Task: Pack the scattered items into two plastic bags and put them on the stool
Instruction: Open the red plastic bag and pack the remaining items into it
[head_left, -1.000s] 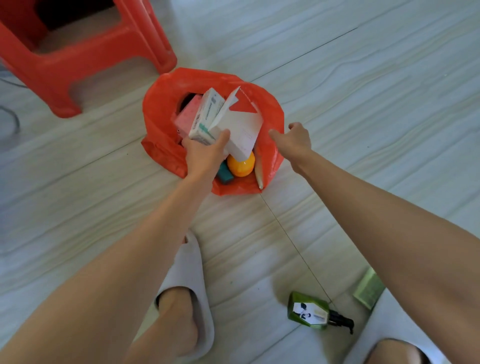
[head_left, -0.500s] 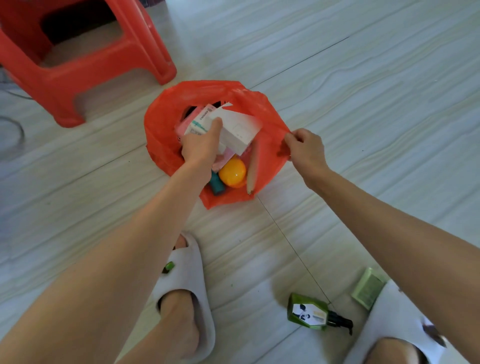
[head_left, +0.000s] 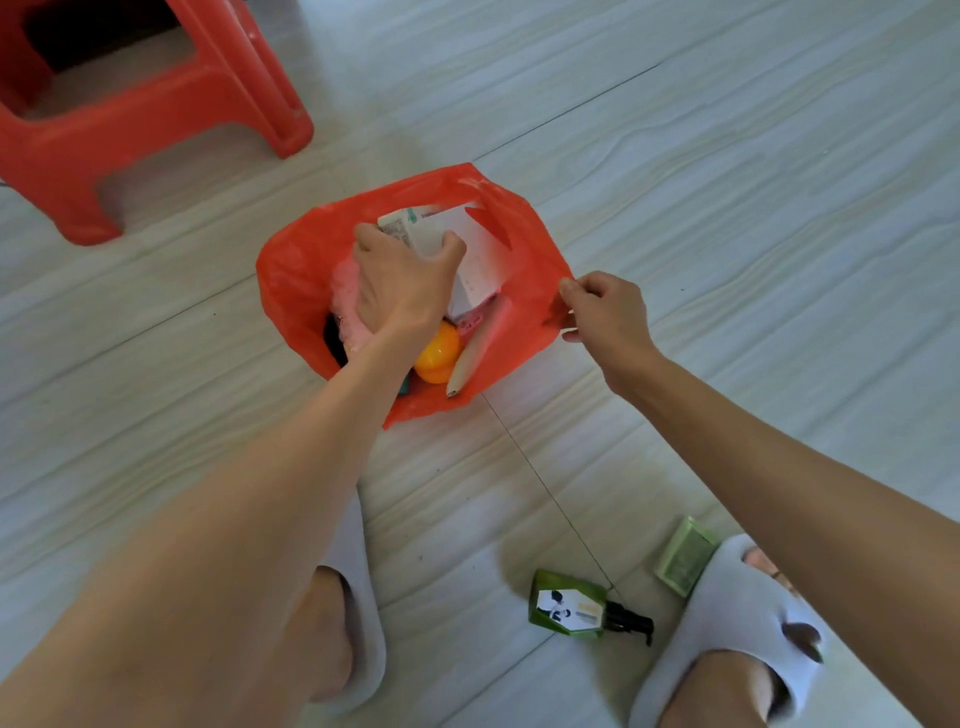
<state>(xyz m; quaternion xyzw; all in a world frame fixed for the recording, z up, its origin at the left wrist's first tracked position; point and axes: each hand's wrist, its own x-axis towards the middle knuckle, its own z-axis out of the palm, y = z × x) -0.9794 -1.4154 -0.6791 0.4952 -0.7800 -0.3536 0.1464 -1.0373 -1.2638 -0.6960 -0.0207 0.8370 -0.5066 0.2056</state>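
A red plastic bag (head_left: 296, 280) lies open on the floor. My left hand (head_left: 400, 280) is inside it, gripping white boxes (head_left: 478, 249) with thumb and fingers around their near end. Under my wrist lie a pink fluffy item (head_left: 345, 299), an orange ball (head_left: 439, 353) and a long pale stick-like thing (head_left: 470, 353). My right hand (head_left: 605, 312) pinches the bag's right edge and holds it open. The red stool (head_left: 156, 98) stands at the upper left. A green pump bottle (head_left: 569, 608) and a pale green packet (head_left: 685, 556) lie on the floor by my right foot.
My feet in grey slippers (head_left: 727, 613) stand at the bottom of the view, the left one (head_left: 358, 582) partly under my forearm. The floor is pale wood-look tile. A dark cable shows at the left edge near the stool.
My left hand has pushed the white boxes from upright down deeper into the bag. My right hand has pulled the bag's right edge outward. The view has shifted back.
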